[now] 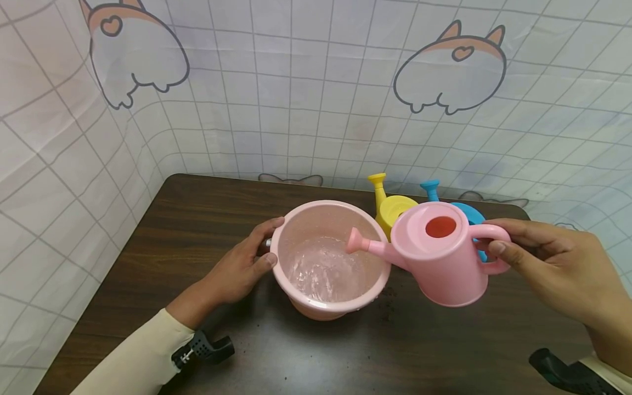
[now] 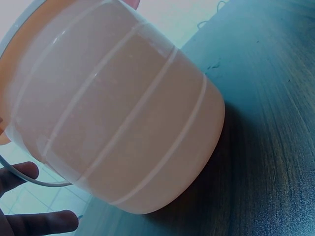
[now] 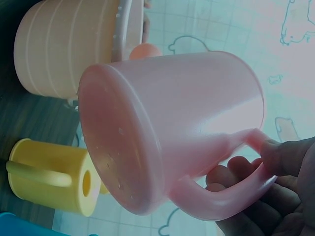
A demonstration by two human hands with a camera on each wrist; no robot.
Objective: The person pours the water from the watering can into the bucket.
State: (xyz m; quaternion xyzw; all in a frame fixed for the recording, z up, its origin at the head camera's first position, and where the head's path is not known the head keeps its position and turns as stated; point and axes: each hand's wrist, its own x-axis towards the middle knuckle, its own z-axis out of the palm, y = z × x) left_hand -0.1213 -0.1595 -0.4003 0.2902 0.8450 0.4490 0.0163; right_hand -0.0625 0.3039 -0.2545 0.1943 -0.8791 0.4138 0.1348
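three small watering cans sit in our view, and we hold the pink watering can [image 1: 441, 258] off the table by its loop handle with our right hand [image 1: 553, 263]. our fingers curl through and around that handle, thumb on top, as the right wrist view shows from beneath [image 3: 266, 196]. the can is tilted, spout end down toward our left, and its spout tip hangs just over the rim of the pink bucket [image 1: 328, 263], above the inside of it. the can's round top opening shows red within.

our left hand [image 1: 242, 263] rests against the bucket's left side, fingers relaxed and lightly bent around the wall, thumb near the rim; it presses rather than clutches. the bucket stands upright on the dark wooden table [image 1: 197, 230] near its middle, and there is clear water in its bottom. the left wrist view shows its ribbed outer wall [image 2: 123, 113] and a thin wire bail hanging by our fingertips [image 2: 44, 221].

behind the pink can, close together near the far edge, stand a yellow watering can [image 1: 390, 206] and a blue watering can [image 1: 461, 211], the blue one partly hidden by the pink one. a gridded white curtain [image 1: 316, 99] with cartoon prints surrounds the table.
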